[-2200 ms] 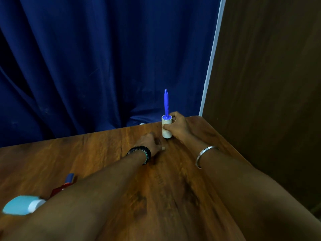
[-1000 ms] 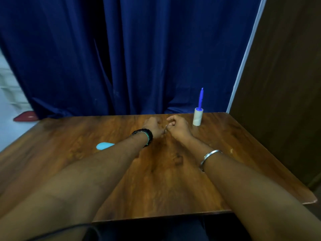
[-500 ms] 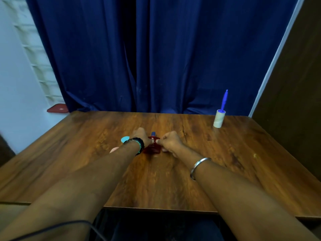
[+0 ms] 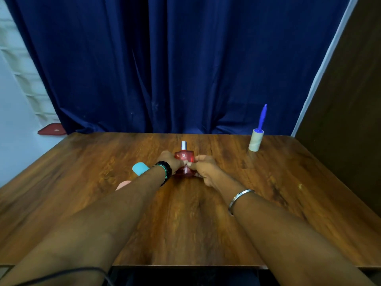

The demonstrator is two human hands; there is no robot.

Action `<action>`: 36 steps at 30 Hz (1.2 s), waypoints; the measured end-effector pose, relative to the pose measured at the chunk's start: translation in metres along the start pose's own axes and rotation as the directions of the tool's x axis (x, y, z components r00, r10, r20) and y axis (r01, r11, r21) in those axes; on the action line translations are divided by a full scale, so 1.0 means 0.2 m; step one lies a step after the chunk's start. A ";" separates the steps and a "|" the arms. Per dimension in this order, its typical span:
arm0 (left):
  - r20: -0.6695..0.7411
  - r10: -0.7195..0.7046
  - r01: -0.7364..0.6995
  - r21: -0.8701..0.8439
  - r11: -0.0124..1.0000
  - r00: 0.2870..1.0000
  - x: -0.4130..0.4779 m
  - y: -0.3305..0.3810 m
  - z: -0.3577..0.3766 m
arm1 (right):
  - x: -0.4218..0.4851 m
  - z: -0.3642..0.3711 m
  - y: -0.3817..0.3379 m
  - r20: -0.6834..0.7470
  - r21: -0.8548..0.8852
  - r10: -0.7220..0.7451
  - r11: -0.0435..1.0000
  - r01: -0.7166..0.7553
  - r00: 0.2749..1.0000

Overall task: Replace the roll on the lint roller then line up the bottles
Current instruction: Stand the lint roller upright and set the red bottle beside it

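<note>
A red glass bottle (image 4: 184, 157) with a silver spray top stands upright at the middle of the wooden table (image 4: 206, 213). My left hand (image 4: 169, 159) and my right hand (image 4: 203, 168) both grip its sides. A light blue bottle (image 4: 140, 168) lies just left of my left wrist, and a pink thing (image 4: 123, 184) peeks out beside my left forearm, mostly hidden. The lint roller (image 4: 256, 139) stands on its roll end at the far right of the table, blue handle pointing up.
A dark blue curtain (image 4: 175, 69) hangs behind the table. A brown wall panel (image 4: 346, 100) rises along the right side. A red object (image 4: 52, 129) lies beyond the table's far left corner. A black cable (image 4: 61, 273) crosses the lower left.
My right hand let go of the lint roller, which stays standing at the far right. Both hands came to the table's middle, and the red bottle went from lying to upright between them.
</note>
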State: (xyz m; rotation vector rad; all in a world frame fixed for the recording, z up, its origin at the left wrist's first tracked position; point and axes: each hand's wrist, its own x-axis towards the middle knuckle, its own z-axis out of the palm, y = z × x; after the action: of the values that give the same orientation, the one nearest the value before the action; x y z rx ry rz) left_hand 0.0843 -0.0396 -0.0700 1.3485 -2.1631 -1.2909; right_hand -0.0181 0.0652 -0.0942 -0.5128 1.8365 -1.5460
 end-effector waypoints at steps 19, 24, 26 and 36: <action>-0.108 0.332 -0.349 -0.261 0.900 0.937 0.55 0.51 0.75 | 0.73 -0.68 -0.04 -0.272 -0.010 -0.259 0.964 0.267 0.927; -0.085 0.361 -0.370 -0.182 0.911 0.929 0.64 0.53 0.82 | 0.82 -0.74 0.00 -0.285 -0.013 -0.249 0.966 0.256 0.926; -0.102 0.371 -0.382 -0.146 0.912 0.923 0.66 0.53 0.84 | 0.84 -0.75 0.02 -0.286 -0.014 -0.252 0.966 0.259 0.924; -0.012 0.285 -0.284 -0.123 0.951 0.959 0.63 0.51 0.83 | 0.76 -0.73 0.00 -0.281 -0.081 -0.229 0.973 0.214 0.932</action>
State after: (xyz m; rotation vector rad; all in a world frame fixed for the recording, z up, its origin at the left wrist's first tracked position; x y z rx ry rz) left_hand -0.1445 -0.0376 -0.1060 0.9444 -2.1456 -1.2896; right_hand -0.2266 0.0652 -0.1213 -0.5566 2.0999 -1.8096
